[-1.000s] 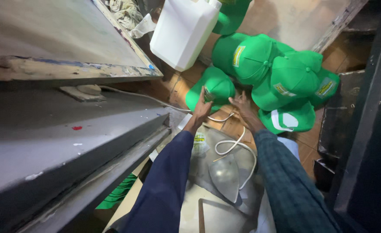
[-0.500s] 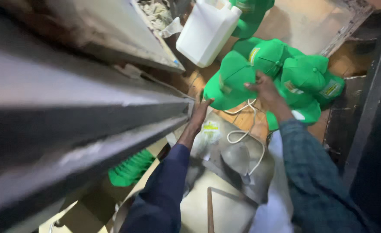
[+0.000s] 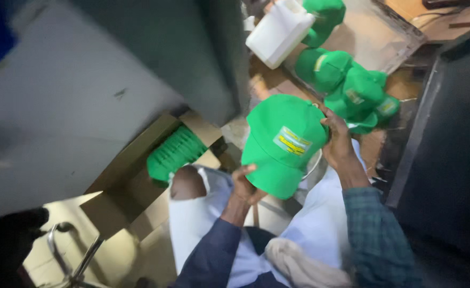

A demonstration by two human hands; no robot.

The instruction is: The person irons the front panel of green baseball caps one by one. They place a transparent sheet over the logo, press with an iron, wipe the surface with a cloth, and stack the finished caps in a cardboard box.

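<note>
The green cap is held up between both hands, its brim gripped from below by the left hand and its crown clasped at the side by the right hand, most of whose fingers are hidden behind the fabric; a rectangular yellow-and-pale label sits on the cap's front, its print too blurred to make out. Beyond the right hand lies a pile of green caps with similar small patches, and farther off a white plastic jerrycan, cut off by the top edge. Left of the left hand, an open cardboard box shows a stack of green caps, partly hidden under a blurred grey surface.
</note>
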